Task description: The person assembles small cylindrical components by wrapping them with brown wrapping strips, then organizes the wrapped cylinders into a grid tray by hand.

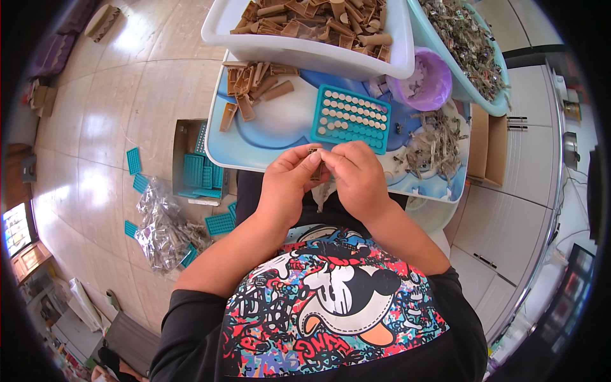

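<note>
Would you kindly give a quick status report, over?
Left hand and right hand holding a small brownish piece. Teal tray just beyond, partly filled. Nothing visibly in the way.

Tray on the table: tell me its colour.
The tray is teal, best seen in the head view.

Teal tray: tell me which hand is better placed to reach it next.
The right hand, probably: in this view it lies just below the teal tray, while the left hand sits further left. Both hands meet at a small dark piece, so neither looks free.
</note>
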A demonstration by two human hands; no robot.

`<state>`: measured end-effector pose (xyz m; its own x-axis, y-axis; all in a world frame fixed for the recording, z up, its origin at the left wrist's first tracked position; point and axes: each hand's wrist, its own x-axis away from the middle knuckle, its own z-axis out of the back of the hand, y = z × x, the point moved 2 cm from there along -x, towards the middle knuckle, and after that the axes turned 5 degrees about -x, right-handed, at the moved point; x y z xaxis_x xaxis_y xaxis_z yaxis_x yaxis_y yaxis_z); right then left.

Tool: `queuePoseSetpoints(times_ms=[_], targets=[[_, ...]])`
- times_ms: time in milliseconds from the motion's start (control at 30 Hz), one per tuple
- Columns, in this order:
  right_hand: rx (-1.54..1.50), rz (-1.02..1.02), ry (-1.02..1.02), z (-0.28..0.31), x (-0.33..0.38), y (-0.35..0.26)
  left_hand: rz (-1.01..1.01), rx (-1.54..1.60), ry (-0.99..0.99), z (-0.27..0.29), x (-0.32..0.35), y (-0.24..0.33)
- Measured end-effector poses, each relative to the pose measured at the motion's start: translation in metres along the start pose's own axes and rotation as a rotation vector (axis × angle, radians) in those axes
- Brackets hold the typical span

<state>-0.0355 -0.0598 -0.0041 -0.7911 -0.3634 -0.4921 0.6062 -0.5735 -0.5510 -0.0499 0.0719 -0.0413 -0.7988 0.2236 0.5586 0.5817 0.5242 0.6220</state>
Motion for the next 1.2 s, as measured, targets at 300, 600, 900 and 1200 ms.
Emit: queuePoseSetpoints(times_ms=[300, 600, 900, 1200], targets=[[0.040, 0.107, 0.018, -0.023, -0.068, 0.018, 0.003, -0.025, -0.021, 0.009, 0.012, 0.016], [0.183, 0.133, -0.299, -0.088, -0.097, 0.007, -0.017, -0.035, -0.002, 0.024, 0.016, 0.015], [-0.229, -0.297, -0.141, 0.020, -0.069, 0.008, 0.045, -0.061, -0.004, 0.023, 0.020, 0.018], [-0.045, -0.730, -0.236, 0.083, 0.039, 0.057, 0.115, -0.077, -0.124, -0.005, 0.016, 0.011]])
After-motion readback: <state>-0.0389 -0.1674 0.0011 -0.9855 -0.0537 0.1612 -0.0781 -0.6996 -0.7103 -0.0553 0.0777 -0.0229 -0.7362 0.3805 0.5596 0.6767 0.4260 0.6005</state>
